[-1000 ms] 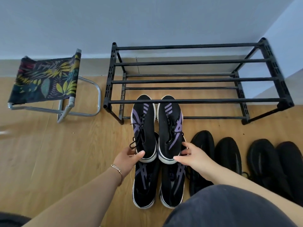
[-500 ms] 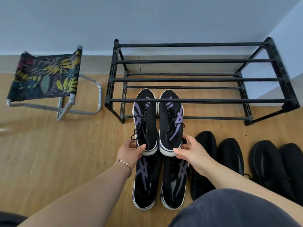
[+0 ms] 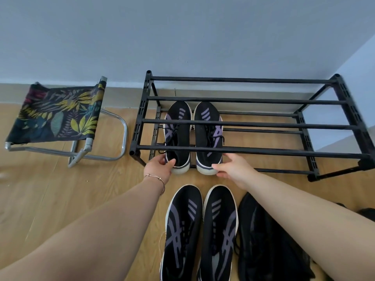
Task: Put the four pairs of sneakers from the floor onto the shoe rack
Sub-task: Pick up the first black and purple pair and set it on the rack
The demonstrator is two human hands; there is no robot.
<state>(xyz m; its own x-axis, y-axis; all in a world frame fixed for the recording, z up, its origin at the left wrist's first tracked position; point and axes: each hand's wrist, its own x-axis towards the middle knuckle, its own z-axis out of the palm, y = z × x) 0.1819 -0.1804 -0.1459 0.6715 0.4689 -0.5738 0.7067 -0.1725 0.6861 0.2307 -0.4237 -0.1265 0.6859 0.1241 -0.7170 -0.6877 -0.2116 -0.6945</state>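
Purple-striped pair (image 3: pixel 192 136) in shoe rack (image 3: pixel 243 149)

The top bars of the shoe rack (image 3: pixel 243 149) cross over the pair of purple-striped sneakers (image 3: pixel 191 134) inside it, hiding strips of both. The second striped pair (image 3: pixel 199 232) on the floor loses its heels to the bottom edge. The right forearm covers much of the black sneaker (image 3: pixel 263 240), and another dark shoe (image 3: pixel 366 213) barely shows at the right edge.
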